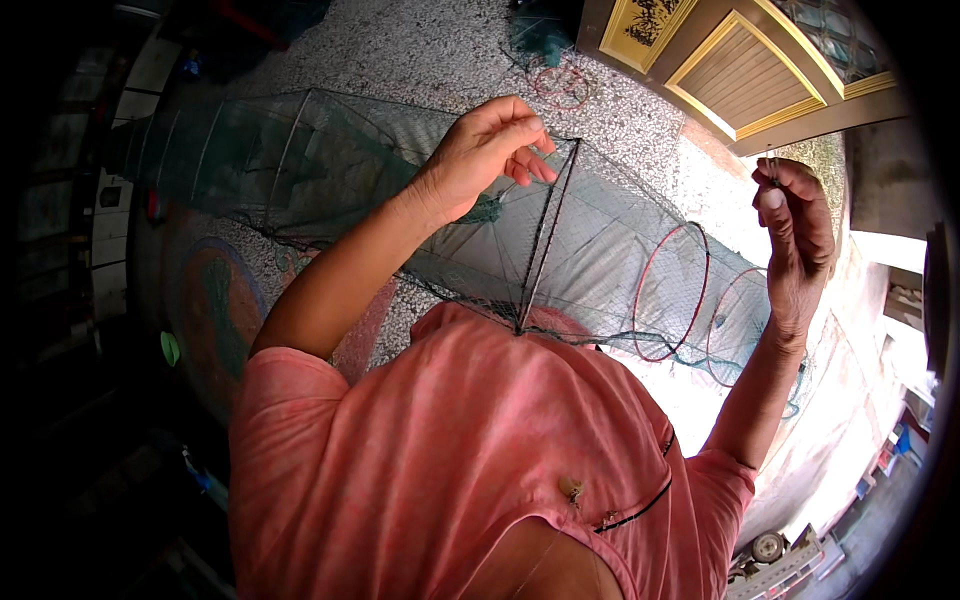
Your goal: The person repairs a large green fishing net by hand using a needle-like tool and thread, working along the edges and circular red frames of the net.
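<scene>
A long green mesh fish trap (600, 240) stretches from the far left across to the right, held out by a dark square frame and by round hoops. Above its middle, close to the frame bar (550, 235), is my left hand (480, 160). Its fingers are curled with the thumb near the index finger; whatever they pinch is too small to see. Raised at the right, my right hand (800, 225) pinches a thin needle-like tool (771, 168) between thumb and fingers. A red hoop (706, 270) of the trap lies between my two hands.
Speckled stone flooring (400, 55) lies beyond the trap. A brown door with yellow trim (745, 75) stands at the far right. More dark netting (540, 35) and a small red ring (560, 88) rest at the back. Bright light washes out the right side.
</scene>
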{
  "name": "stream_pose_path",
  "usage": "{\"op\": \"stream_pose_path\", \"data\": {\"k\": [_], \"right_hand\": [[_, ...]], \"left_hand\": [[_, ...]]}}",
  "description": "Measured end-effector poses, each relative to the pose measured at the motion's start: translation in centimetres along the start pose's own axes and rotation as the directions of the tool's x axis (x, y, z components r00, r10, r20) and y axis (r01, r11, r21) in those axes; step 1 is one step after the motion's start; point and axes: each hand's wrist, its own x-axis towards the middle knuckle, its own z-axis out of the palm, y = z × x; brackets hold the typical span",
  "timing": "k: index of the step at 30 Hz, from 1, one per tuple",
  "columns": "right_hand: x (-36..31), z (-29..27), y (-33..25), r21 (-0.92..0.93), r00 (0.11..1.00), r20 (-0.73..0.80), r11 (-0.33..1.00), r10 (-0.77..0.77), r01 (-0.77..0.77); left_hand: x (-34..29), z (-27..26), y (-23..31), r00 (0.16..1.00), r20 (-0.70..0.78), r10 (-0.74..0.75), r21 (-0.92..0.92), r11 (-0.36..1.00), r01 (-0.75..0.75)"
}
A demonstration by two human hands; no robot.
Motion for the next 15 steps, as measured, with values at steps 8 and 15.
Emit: {"op": "stream_pose_path", "data": {"k": [8,15], "right_hand": [[-0.2,6.9,2.9,-0.597,0.966,0.255,0.792,0.033,0.131],[-0.4,8.1,5.2,-0.497,0.951,0.303,0.861,0.054,0.11]], "left_hand": [[1.3,-0.5,0.6,0.999,0.003,-0.044,0.014,0.999,0.044],[0.9,0.2,-0.7,0.999,-0.03,-0.039,0.226,0.973,0.045]]}}
